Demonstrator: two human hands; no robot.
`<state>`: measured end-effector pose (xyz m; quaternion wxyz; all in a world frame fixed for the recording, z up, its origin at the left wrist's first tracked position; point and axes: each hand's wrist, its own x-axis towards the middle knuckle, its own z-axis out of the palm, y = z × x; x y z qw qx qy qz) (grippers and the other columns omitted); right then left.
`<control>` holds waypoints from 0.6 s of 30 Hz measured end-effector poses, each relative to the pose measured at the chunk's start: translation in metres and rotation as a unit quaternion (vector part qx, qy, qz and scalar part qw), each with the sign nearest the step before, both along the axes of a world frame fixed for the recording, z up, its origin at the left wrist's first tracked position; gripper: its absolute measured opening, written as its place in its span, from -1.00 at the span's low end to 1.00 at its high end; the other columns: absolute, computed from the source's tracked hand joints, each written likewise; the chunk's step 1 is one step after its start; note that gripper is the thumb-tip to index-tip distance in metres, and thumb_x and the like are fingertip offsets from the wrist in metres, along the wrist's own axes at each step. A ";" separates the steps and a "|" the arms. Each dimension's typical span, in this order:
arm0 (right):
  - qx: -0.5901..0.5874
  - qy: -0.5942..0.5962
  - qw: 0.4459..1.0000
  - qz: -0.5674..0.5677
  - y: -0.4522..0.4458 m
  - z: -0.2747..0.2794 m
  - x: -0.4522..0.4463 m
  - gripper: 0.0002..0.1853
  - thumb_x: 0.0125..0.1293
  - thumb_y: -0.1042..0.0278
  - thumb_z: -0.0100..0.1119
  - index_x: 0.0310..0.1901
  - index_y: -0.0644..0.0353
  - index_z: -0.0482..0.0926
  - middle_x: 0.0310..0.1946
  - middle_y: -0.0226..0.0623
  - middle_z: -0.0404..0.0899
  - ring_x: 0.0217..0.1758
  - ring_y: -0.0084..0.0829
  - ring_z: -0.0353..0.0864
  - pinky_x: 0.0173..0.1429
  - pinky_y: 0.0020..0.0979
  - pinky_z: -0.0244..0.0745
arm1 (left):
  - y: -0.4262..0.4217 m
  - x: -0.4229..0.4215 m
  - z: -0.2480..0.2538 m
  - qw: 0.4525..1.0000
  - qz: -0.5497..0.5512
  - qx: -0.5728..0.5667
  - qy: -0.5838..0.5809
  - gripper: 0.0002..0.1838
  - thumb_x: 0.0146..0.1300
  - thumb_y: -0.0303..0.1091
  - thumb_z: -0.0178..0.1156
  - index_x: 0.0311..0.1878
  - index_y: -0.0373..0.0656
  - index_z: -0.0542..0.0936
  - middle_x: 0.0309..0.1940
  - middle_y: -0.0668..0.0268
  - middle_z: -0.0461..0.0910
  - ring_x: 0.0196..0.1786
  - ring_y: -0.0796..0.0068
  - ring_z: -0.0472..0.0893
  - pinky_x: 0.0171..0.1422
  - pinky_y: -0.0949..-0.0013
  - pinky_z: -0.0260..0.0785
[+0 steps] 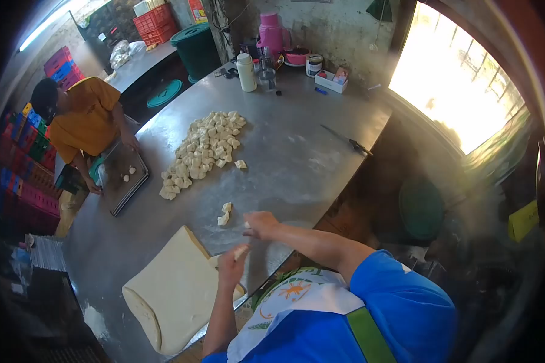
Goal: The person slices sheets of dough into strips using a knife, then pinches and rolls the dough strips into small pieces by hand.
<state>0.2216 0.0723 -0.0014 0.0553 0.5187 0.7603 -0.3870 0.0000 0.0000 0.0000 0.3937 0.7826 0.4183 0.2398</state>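
My left hand is closed around a strip of pale dough, beside the right edge of a large folded dough slab. Just above it, my right hand has its fingers curled together, with a bit of pale dough showing at the fingertips. Two or so small dough pieces lie on the metal table left of my right hand. Farther off is a big pile of dough lumps, with one lump apart from it.
Across the table a person in an orange shirt holds a tray with several small dough pieces. A knife lies near the right edge. At the back stand a white bottle, a pink jug and a white box.
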 end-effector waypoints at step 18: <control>0.257 0.127 0.958 -0.028 0.009 0.036 -0.015 -0.71 0.20 0.14 0.30 -0.19 0.16 0.58 -0.31 -0.08 0.60 -0.15 0.00 0.65 -0.05 -0.13 0.55 | 0.006 0.021 0.024 0.977 0.110 0.059 0.174 -0.82 0.27 -0.48 0.18 -0.09 -0.23 0.66 -0.42 0.20 0.64 -0.33 0.37 0.62 -0.22 0.28 0.43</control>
